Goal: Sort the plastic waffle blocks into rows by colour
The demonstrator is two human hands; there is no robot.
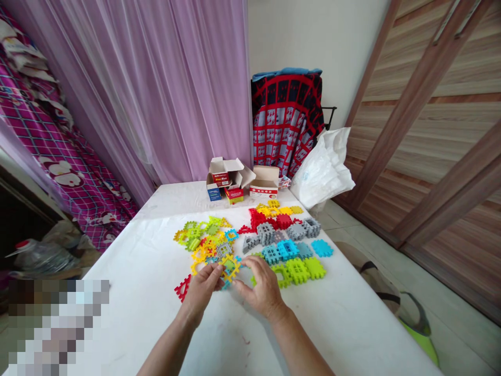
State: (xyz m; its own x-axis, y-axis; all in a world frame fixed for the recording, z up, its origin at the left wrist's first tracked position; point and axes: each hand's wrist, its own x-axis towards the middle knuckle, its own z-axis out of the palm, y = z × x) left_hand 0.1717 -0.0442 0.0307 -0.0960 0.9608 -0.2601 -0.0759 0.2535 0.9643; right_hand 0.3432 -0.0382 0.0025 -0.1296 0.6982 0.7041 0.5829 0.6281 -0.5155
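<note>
My left hand (202,286) pinches a yellow interlocking plastic tile (234,268) with notched edges, between thumb and fingers at its left side. Just to the right of that tile, my right hand (265,290) has its thumb and fingers apart with nothing seen between them. Beyond my hands lies a mixed heap of tiles, among them a grey window tile (224,250) and a blue frame tile (231,235). A red tile (182,288) rests left of my left hand. Part of the pinched tile is covered by my fingers.
To the right, tiles lie grouped by colour: lime green (297,270), blue (287,249), grey (266,233), red (282,221) and yellow (274,210). Opened small cardboard boxes (264,192) stand at the far end of the white table (136,250), near a white plastic bag (324,169).
</note>
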